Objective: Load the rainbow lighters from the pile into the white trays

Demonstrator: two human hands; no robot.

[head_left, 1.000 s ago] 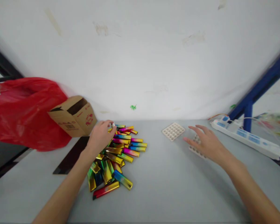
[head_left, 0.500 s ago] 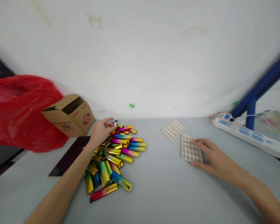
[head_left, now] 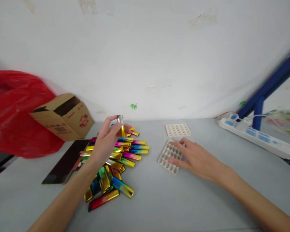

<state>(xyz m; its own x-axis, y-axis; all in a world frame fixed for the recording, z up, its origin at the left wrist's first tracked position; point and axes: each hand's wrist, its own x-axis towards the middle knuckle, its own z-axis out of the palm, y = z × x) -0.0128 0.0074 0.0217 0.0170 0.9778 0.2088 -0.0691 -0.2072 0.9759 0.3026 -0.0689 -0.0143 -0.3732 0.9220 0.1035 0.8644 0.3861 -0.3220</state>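
Observation:
My left hand (head_left: 108, 137) pinches a lighter (head_left: 121, 125) upright, its metal top pointing up and its gold body showing between thumb and fingers. Below that hand lies a pile of shiny multicoloured lighters (head_left: 105, 178) in gold, blue, pink, green and red. My right hand (head_left: 193, 158) grips a small off-white tray (head_left: 166, 161) with rows of round holes, thumb and fingers over its right part. The tray rests at an angle on the table. Just behind it lies a second tray (head_left: 177, 130) of the same kind, which no hand touches.
A dark flat panel (head_left: 62, 164) lies left of the pile. Behind it stand an open cardboard box (head_left: 65, 120) and a red plastic bag (head_left: 16, 112). A white power strip (head_left: 256, 137) and a blue metal frame (head_left: 268, 90) are at the right. A wall closes off the back of the grey table (head_left: 149, 196).
My left hand has lifted the lighter and turned it more into view. My right hand has moved left, bringing the near tray along and turning it. The far tray's angle has changed too.

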